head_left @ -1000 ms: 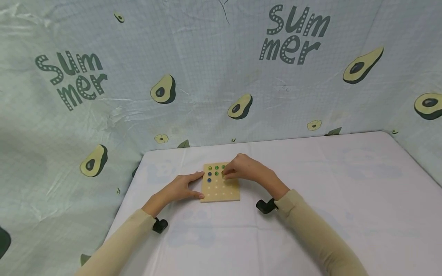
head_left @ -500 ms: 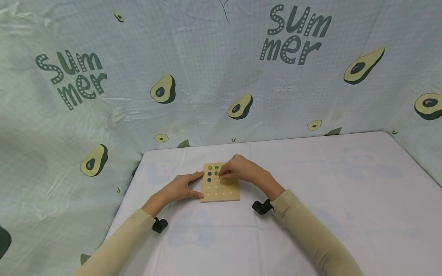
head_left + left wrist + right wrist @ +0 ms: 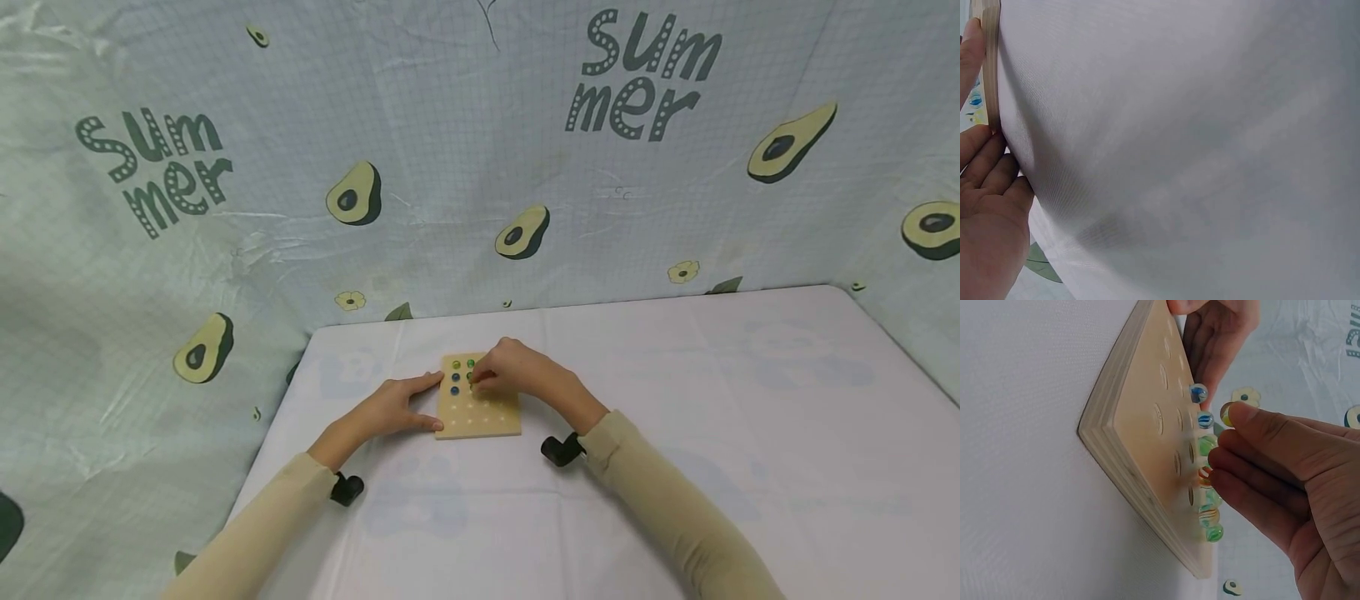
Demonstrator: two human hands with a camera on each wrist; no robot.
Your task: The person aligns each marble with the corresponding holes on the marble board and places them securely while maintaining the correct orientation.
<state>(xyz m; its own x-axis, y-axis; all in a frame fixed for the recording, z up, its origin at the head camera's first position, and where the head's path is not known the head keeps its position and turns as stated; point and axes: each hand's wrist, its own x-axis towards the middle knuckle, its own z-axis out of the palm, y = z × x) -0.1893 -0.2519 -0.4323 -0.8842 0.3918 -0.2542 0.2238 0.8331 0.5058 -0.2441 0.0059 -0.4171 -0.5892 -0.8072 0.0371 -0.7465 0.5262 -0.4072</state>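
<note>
A square wooden board (image 3: 477, 429) with rows of round hollows lies on the table. Glass marbles sit in its far rows, among them a blue marble (image 3: 1198, 394), a green marble (image 3: 1208, 446) and an orange-striped marble (image 3: 1209, 516). My right hand (image 3: 517, 369) is over the board and pinches a yellow marble (image 3: 1226, 414) between thumb and fingers, just above the seated ones. At the board's left edge my left hand (image 3: 390, 408) rests with thumb and forefinger spread, both touching the wood. Right-hand fingers hide part of the far rows in the head view.
A white cloth (image 3: 637, 500) covers the table. Behind it hangs a pale sheet (image 3: 450, 125) printed with avocados and lettering. Small black wrist cameras, such as the right one (image 3: 561, 451), hang below both sleeves.
My right hand has shifted a little to the left across the board, now covering more of the middle marbles. The left hand and the board have stayed in place.
</note>
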